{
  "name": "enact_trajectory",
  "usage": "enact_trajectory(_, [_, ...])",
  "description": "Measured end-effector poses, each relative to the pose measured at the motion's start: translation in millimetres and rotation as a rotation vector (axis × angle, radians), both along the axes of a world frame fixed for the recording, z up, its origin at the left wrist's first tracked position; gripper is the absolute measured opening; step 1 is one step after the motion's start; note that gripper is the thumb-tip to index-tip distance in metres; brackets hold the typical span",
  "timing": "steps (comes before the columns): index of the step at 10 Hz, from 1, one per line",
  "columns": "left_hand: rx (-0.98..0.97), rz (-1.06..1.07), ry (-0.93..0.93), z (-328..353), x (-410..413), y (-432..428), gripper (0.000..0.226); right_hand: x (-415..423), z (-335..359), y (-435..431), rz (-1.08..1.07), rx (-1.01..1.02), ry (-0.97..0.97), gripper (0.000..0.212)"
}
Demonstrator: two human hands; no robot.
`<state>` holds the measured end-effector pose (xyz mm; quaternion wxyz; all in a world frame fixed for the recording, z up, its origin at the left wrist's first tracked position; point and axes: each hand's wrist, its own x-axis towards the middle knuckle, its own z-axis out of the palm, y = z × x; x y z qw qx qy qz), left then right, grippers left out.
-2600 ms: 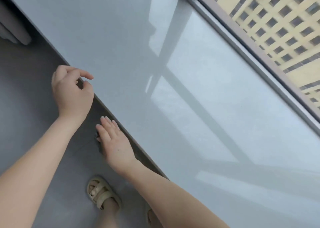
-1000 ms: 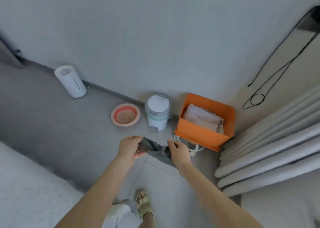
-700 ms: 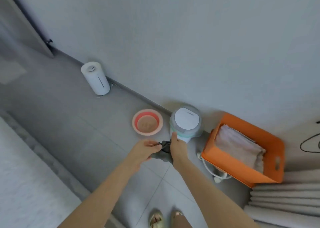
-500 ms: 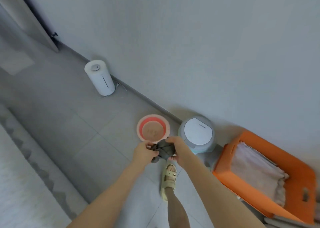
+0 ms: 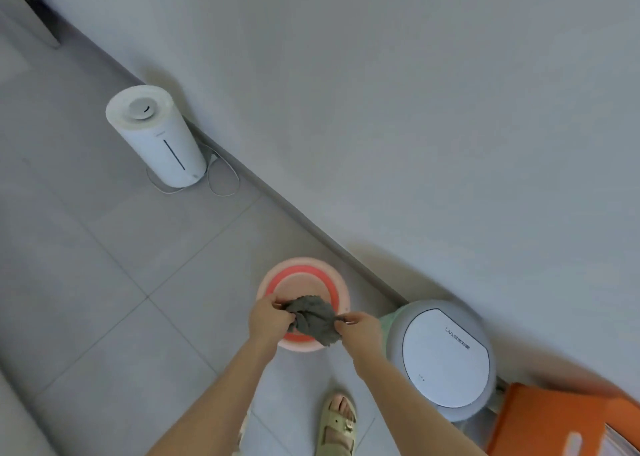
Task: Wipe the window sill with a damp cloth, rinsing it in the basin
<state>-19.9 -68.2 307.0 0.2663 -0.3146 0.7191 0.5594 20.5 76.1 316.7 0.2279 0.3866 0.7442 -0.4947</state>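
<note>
Between the two hands, a crumpled grey cloth (image 5: 313, 317) is being held over a round pink basin (image 5: 301, 260), which is sitting on the floor tiles (image 5: 104, 282) directly beneath them. One end is being gripped by the curled fingers of the left hand (image 5: 268, 320), while the other is being pinched by the right hand (image 5: 360, 329). Whether water is lying in the basin cannot be told. Just beside the right hand, a round lidded bin (image 5: 446, 358) is standing closed against the wall (image 5: 415, 109). Further to that side, an orange box (image 5: 554, 421) is being cut off by the frame, its contents blurred. Well beyond the left hand, a white cylinder (image 5: 156, 136) is standing upright.
</note>
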Motion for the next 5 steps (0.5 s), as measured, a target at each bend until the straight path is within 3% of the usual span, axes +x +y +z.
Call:
enact_trajectory(2, [-0.087, -0.120, -0.036, -84.6, -45.7, -20.0, 0.042, -50.7, -70.0, -16.5, 0.005, 0.066, -0.098, 0.028])
enact_trajectory(3, [-0.153, -0.219, -0.049, -91.1, -60.8, -37.0, 0.045, -66.5, -69.8, -23.5, 0.015, 0.236, -0.147, 0.019])
enact_trajectory(4, [-0.227, -0.301, -0.015, -76.9, -70.7, -53.8, 0.013, -71.8, -52.1, -33.7, -0.006, 0.295, -0.142, 0.024])
enact_trajectory(5, [-0.217, -0.304, 0.034, -48.4, -85.5, -67.0, 0.022, -76.4, -22.2, -42.6, -0.097, 0.303, -0.126, 0.040])
